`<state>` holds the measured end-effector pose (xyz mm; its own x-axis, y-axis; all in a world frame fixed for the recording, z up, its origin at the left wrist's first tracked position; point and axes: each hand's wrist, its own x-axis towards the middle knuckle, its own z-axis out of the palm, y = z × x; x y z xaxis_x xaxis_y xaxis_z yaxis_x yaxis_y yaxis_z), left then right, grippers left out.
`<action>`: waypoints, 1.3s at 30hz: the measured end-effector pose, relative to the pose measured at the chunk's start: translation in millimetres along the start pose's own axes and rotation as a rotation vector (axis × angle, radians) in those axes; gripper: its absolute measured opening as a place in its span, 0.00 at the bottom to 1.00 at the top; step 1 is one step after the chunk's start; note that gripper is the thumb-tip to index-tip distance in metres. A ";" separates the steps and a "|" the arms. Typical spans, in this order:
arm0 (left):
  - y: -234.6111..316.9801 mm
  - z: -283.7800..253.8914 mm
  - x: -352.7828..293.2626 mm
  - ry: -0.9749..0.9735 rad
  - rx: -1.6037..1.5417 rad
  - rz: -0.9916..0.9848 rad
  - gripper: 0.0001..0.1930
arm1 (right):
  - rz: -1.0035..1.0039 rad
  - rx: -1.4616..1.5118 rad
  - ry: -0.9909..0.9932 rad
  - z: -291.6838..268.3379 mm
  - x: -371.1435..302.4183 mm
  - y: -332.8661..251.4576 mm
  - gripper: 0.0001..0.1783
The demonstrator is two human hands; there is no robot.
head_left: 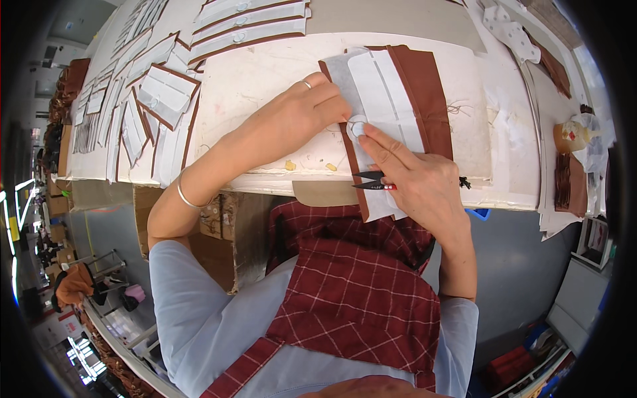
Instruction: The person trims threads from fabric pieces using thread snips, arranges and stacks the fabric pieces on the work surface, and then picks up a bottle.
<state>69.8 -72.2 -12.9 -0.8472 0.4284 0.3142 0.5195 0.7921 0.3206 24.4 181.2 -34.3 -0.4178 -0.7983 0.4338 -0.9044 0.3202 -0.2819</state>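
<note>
A brown leather-like panel (424,93) with a pale lining strip (385,79) lies before me and hangs slightly over the table's front edge. Near its left border sits a small round white disc (358,129). At that disc's edge, the fingertips of my left hand (308,106) are pinched together; whatever is between them is too small to make out. Two fingers of my right hand (421,182) press on the disc from the right. Tucked in the same right hand, black-and-red thread snips (373,180) point left with their blades apart.
Many similar brown-edged white pieces (166,93) are heaped at the left, and more lie in overlapping rows (249,23) at the back. A grey board (398,20) is at the far side. On the right stand a yellowish bottle (572,136) and brown pieces (569,186). An open cardboard box (215,255) sits below the table.
</note>
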 end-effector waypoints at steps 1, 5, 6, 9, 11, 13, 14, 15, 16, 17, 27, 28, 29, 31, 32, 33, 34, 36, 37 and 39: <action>-2.5 3.2 0.3 0.009 0.000 0.000 0.07 | 0.004 0.003 -0.016 -1.0 0.0 -0.3 0.17; -6.8 6.8 -1.8 -0.006 -0.260 -0.138 0.05 | 0.049 0.231 -0.025 -12.0 8.1 0.1 0.18; -6.7 6.8 -3.0 -0.023 -0.298 -0.165 0.05 | 0.043 0.223 -0.030 -16.7 9.6 2.0 0.18; -5.5 9.5 -3.3 0.006 -0.275 -0.171 0.06 | 0.238 0.200 -0.121 -37.0 23.3 5.2 0.15; -5.5 9.2 -3.4 0.012 -0.276 -0.177 0.06 | 0.211 0.112 -0.154 -42.8 39.4 4.1 0.16; -5.3 9.1 -1.8 0.015 -0.280 -0.174 0.06 | 0.153 0.052 -0.171 -38.3 47.9 12.0 0.20; -4.9 9.1 -1.2 0.013 -0.286 -0.178 0.07 | 0.153 0.045 -0.173 -37.2 51.2 13.6 0.20; -4.6 9.7 -1.9 0.013 -0.290 -0.188 0.07 | 0.157 0.025 -0.249 -35.4 54.6 14.5 0.20; -5.0 10.6 -2.3 0.018 -0.292 -0.190 0.07 | 0.161 0.004 -0.325 -33.8 57.6 15.3 0.20; -5.8 11.7 -2.4 0.032 -0.275 -0.174 0.06 | 0.158 0.002 -0.329 -32.1 60.3 16.5 0.20; -7.6 13.2 -2.0 0.050 -0.248 -0.159 0.07 | 0.097 0.048 -0.356 -23.1 76.9 20.8 0.20; -7.5 13.3 -1.9 0.050 -0.248 -0.161 0.07 | 0.105 0.030 -0.376 -23.2 77.7 20.4 0.20; -7.4 13.4 -1.8 0.045 -0.249 -0.166 0.07 | 0.104 0.032 -0.376 -23.0 78.2 20.2 0.20; -7.5 13.5 -1.8 0.040 -0.249 -0.171 0.07 | 0.099 0.038 -0.384 -22.8 78.6 20.2 0.19; -7.6 14.0 -1.9 0.037 -0.248 -0.167 0.07 | 0.099 0.038 -0.384 -22.2 78.2 20.6 0.19; -7.5 14.0 -1.9 0.033 -0.247 -0.162 0.07 | 0.096 0.051 -0.379 -21.4 77.6 21.1 0.19; -6.9 14.2 -1.8 0.033 -0.247 -0.162 0.07 | 0.093 0.063 -0.375 -21.2 76.7 21.7 0.19; -5.1 13.6 -2.5 0.067 -0.301 -0.209 0.05 | 0.108 0.097 -0.380 -22.8 75.3 22.8 0.19; -4.2 10.8 -3.0 0.067 -0.300 -0.213 0.05 | 0.123 0.131 -0.385 -24.1 74.4 23.7 0.19; -3.8 1.9 -4.2 0.027 -0.570 -0.416 0.04 | 0.192 0.171 -0.382 -37.9 66.3 22.5 0.19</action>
<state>71.1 -76.1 -17.2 -0.9889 0.1226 0.0836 0.1366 0.5331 0.8350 -27.0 154.8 20.5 -0.4855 -0.8740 0.0221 -0.7733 0.4175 -0.4773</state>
